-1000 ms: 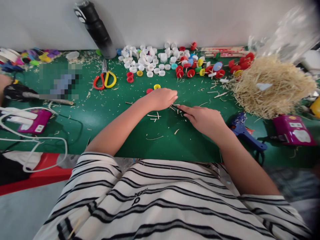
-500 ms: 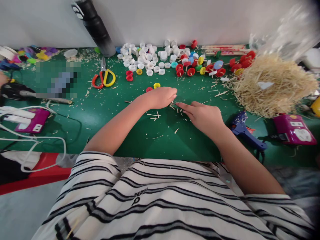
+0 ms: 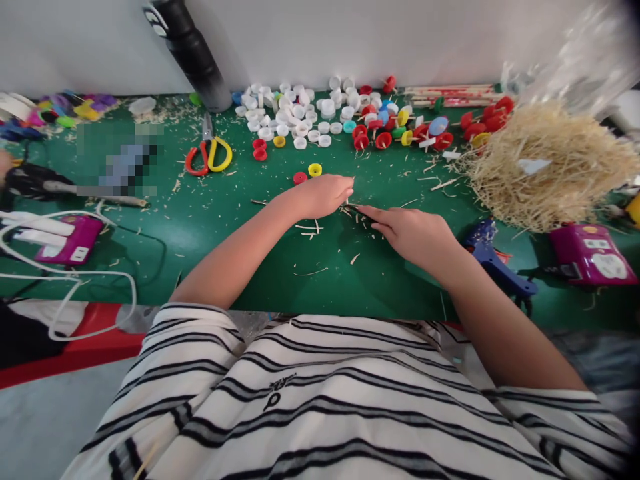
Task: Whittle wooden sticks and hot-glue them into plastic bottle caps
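Observation:
My left hand is closed in a pinch over the middle of the table, with the end of a small pale stick showing below its fingertips. From the right, my right hand grips a thin dark blade, its tip close to the stick. Fingers hide most of the blade's handle. Pale wood shavings lie scattered beneath and in front of both hands. Just beyond my left wrist sit a yellow bottle cap and a red bottle cap.
White bottle caps and capped red pieces on sticks line the back. Scissors and a black bottle stand left. Right are straw, a blue glue gun and a purple socket block. White cables loop at left.
My right hand has turned slightly and shifted right, so the dark blade now shows more plainly. My left hand stays almost where it was.

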A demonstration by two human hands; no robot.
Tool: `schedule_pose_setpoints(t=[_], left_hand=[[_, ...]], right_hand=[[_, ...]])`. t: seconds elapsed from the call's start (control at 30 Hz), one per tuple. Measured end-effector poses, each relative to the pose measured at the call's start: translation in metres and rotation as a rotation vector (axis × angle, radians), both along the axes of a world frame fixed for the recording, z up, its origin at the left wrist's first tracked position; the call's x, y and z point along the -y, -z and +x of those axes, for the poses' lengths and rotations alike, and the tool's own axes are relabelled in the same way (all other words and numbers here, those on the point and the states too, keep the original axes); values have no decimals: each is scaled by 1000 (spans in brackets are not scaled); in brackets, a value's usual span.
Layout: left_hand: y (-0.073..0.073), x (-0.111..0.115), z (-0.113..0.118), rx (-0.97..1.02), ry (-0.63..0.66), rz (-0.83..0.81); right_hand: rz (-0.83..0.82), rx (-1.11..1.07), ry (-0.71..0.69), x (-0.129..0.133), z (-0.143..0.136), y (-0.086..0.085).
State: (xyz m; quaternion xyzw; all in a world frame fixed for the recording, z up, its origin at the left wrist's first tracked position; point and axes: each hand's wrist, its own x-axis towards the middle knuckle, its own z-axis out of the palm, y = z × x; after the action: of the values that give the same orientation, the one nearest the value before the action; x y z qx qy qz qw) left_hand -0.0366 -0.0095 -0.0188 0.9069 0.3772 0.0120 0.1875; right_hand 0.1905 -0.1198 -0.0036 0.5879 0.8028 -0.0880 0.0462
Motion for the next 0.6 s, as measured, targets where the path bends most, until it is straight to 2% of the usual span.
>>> schedule_pose_setpoints(t=[0.33,0.6], left_hand=[[-5,6,10,-44,12,37],[-7,8,17,-57,-124,40]], right_hand=[[-9,-11,7,-2,12,1],[95,-19,-15,-2,15,4]])
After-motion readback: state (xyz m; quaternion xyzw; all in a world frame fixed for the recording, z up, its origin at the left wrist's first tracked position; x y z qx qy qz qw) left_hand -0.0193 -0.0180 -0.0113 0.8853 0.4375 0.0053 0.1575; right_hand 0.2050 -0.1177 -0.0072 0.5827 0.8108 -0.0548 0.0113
